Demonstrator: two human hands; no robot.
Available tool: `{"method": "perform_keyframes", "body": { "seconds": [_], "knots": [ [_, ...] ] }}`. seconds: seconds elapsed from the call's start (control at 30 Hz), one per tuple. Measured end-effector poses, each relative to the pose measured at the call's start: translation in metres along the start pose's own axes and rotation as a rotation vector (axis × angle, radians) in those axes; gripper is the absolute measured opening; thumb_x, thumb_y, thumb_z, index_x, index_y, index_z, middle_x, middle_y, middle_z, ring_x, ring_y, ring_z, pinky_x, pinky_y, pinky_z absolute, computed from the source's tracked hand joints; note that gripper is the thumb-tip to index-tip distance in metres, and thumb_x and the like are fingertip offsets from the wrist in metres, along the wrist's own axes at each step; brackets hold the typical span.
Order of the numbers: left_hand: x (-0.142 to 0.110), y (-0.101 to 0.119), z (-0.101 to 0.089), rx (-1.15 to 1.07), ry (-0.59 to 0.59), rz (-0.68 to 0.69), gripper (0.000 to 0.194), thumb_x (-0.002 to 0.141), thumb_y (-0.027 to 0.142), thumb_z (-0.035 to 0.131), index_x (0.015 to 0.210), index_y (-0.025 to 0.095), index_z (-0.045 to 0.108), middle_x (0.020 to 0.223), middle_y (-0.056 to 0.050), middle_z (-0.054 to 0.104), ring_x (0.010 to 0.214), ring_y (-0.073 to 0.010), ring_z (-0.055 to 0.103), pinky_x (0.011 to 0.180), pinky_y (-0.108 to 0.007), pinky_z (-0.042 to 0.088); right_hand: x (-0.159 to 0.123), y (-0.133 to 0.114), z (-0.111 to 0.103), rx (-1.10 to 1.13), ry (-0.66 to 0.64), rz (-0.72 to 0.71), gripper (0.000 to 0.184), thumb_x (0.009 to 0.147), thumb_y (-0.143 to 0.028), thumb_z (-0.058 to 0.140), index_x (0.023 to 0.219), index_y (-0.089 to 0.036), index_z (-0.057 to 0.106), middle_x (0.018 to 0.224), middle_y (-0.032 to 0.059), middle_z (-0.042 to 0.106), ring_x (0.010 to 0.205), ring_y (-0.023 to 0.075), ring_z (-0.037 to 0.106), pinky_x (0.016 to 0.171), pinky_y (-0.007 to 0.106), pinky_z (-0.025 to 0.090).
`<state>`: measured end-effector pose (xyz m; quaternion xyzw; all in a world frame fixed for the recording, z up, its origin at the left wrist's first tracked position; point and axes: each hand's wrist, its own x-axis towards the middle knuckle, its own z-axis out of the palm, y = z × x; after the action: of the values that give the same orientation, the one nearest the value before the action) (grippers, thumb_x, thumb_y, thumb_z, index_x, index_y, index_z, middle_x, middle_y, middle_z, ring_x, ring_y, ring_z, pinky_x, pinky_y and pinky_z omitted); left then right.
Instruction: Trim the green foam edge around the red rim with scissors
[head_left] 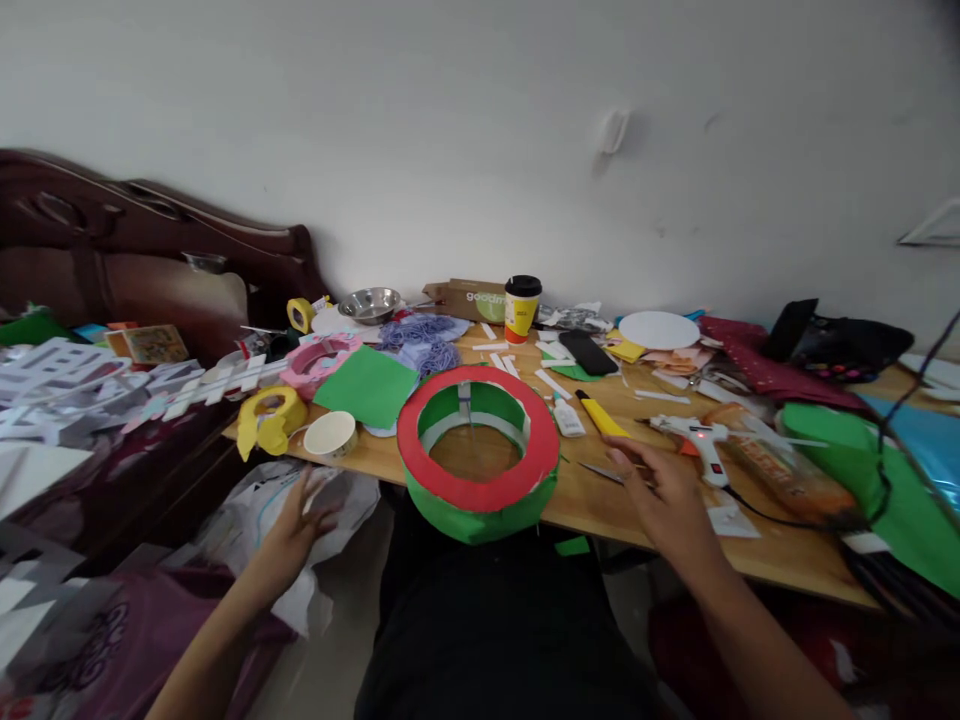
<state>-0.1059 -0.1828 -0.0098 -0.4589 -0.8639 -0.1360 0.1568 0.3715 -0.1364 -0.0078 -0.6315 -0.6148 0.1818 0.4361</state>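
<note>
A ring-shaped paper piece (540,425), red on top and green around the side, rests at the table's front edge before my body. My left hand (296,525) hangs off the table's edge, left of the ring, fingers apart and holding nothing. Nearest to it is a white paper bowl (330,436). On the right, the fingers of my right hand (664,495) curl around the handle end of scissors (600,472), whose blades point left toward the ring. Just beyond lie a yellow utility knife (602,416) and a white glue bottle (568,418).
A glue gun (709,450) with a lit red light and a trailing cord lies right of my right hand. A lidded cup (522,310), a phone (589,352) and purple yarn (424,340) stand or lie farther back. Yellow tape (271,418) sits at the left edge.
</note>
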Motion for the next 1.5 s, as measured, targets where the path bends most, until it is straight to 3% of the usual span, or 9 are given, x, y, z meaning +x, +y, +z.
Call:
{"method": "perform_keyframes", "body": {
  "seconds": [0.1, 0.27, 0.4, 0.5, 0.63, 0.9, 1.17, 1.33, 1.5],
  "knots": [
    [0.004, 0.020, -0.003, -0.934, -0.341, 0.192, 0.036, 0.084, 0.035, 0.066, 0.117, 0.021, 0.069, 0.119, -0.014, 0.074, 0.108, -0.0240, 0.073, 0.089, -0.034, 0.059, 0.008, -0.040, 0.016, 0.313, -0.014, 0.061, 0.045, 0.094, -0.059, 0.056, 0.120, -0.023, 0.067, 0.128, 0.0109, 0.072, 0.116, 0.0274, 0.069, 0.096, 0.042, 0.056],
    [-0.009, 0.022, 0.000, -1.091, -0.608, -0.125, 0.061, 0.090, 0.066, 0.052, 0.050, 0.019, 0.053, 0.038, -0.001, 0.045, 0.036, -0.0120, 0.042, 0.042, -0.023, 0.033, 0.049, -0.052, 0.040, 0.391, -0.175, 0.052, 0.052, 0.089, -0.065, 0.062, 0.120, -0.024, 0.067, 0.132, 0.0115, 0.070, 0.124, 0.0288, 0.065, 0.107, 0.048, 0.050],
    [-0.025, 0.025, 0.014, -1.405, -0.736, -0.323, 0.054, 0.073, 0.059, 0.080, 0.107, 0.019, 0.068, 0.053, 0.005, 0.056, 0.041, -0.0101, 0.044, 0.042, -0.020, 0.030, 0.077, -0.047, 0.062, 0.337, -0.301, 0.141, 0.065, 0.087, -0.069, 0.062, 0.135, -0.026, 0.062, 0.143, 0.0122, 0.063, 0.131, 0.0306, 0.060, 0.112, 0.053, 0.045],
    [-0.031, 0.045, 0.014, -1.503, -0.709, -0.406, 0.078, 0.071, 0.053, 0.085, 0.136, 0.022, 0.055, 0.115, -0.010, 0.073, 0.099, -0.0223, 0.070, 0.072, -0.028, 0.056, 0.087, -0.049, 0.067, 0.304, -0.407, 0.181, 0.060, 0.088, -0.067, 0.062, 0.132, -0.026, 0.067, 0.141, 0.0098, 0.065, 0.130, 0.0314, 0.061, 0.111, 0.053, 0.047],
    [-0.034, 0.088, -0.002, -1.551, -0.596, -0.347, 0.062, 0.091, 0.060, 0.061, 0.142, 0.027, 0.051, 0.158, -0.010, 0.045, 0.146, -0.0279, 0.042, 0.113, -0.042, 0.042, 0.085, -0.051, 0.061, 0.283, -0.490, 0.084, 0.043, 0.090, -0.058, 0.063, 0.118, -0.028, 0.076, 0.121, 0.0052, 0.076, 0.115, 0.0319, 0.070, 0.101, 0.051, 0.055],
    [-0.050, 0.122, -0.020, -1.666, -0.787, -0.250, 0.060, 0.095, 0.066, 0.053, 0.142, 0.028, 0.052, 0.155, -0.007, 0.051, 0.148, -0.0307, 0.040, 0.124, -0.047, 0.030, 0.049, -0.056, 0.040, 0.160, -0.462, -0.065, 0.049, 0.096, -0.058, 0.053, 0.130, -0.027, 0.070, 0.138, 0.0050, 0.068, 0.130, 0.0311, 0.061, 0.113, 0.052, 0.045],
    [-0.051, 0.115, -0.036, -1.353, -0.429, 0.106, 0.067, 0.097, 0.059, 0.052, 0.152, 0.024, 0.041, 0.157, -0.010, 0.046, 0.156, -0.0297, 0.021, 0.127, -0.044, 0.022, 0.017, -0.066, 0.021, 0.107, -0.227, -0.116, 0.057, 0.095, -0.060, 0.057, 0.141, -0.027, 0.062, 0.145, 0.0081, 0.062, 0.136, 0.0320, 0.057, 0.114, 0.053, 0.045],
    [-0.027, 0.132, -0.002, -1.314, -0.145, 0.247, 0.073, 0.092, 0.052, 0.062, 0.153, 0.020, 0.038, 0.156, -0.017, 0.044, 0.152, -0.0345, 0.031, 0.127, -0.047, 0.019, 0.014, -0.056, 0.040, 0.141, 0.048, -0.235, 0.052, 0.096, -0.053, 0.058, 0.136, -0.021, 0.065, 0.132, 0.0136, 0.070, 0.122, 0.0317, 0.066, 0.108, 0.050, 0.051],
    [-0.020, 0.159, 0.047, -1.466, -0.227, 0.259, 0.086, 0.093, 0.046, 0.061, 0.162, 0.021, 0.015, 0.168, -0.018, 0.023, 0.155, -0.0290, 0.025, 0.126, -0.042, 0.022, 0.017, -0.017, 0.081, 0.182, 0.038, -0.179, 0.048, 0.100, -0.046, 0.051, 0.137, -0.019, 0.063, 0.116, 0.0137, 0.077, 0.101, 0.0282, 0.075, 0.093, 0.046, 0.058]
  ]
}}
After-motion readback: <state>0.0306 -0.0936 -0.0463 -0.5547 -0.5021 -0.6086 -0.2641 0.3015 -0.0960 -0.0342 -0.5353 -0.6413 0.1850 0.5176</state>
